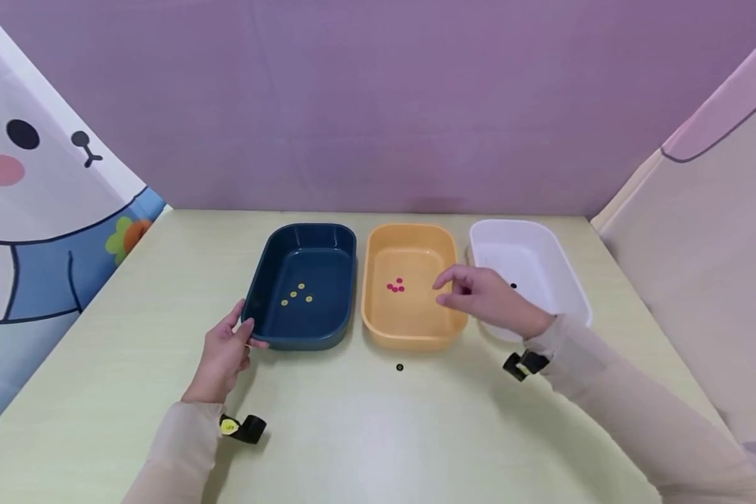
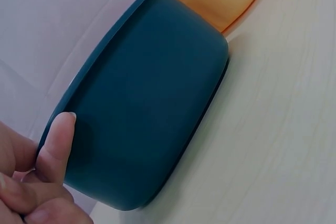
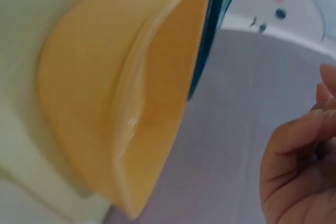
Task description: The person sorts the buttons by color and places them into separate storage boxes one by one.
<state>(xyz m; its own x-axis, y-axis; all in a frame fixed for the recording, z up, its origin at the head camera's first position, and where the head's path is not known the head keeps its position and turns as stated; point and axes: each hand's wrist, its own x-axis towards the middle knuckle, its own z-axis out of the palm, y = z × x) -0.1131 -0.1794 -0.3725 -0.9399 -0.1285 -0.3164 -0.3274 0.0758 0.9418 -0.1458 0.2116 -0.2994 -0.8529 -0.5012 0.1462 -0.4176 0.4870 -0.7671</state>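
My left hand (image 1: 223, 353) grips the near left corner of a dark blue tray (image 1: 299, 343), its thumb at the rim; the left wrist view shows a finger lying against the tray's outer wall (image 2: 142, 103). Several small yellow buttons (image 1: 293, 295) lie inside. My right hand (image 1: 488, 297) hovers between an orange tray (image 1: 414, 340) and a white tray (image 1: 563, 280). Its fingers are loosely bent, with a gap between thumb and forefinger and nothing visible there. Several pink buttons (image 1: 395, 288) lie in the orange tray. One black button (image 1: 513, 285) shows in the white tray, partly behind the hand.
Another black button (image 1: 400, 367) lies on the pale table (image 1: 365, 434) in front of the orange tray. The three trays stand in a row. A purple cloth wall (image 1: 378, 105) rises behind them, with printed cloth (image 1: 50, 210) on the left.
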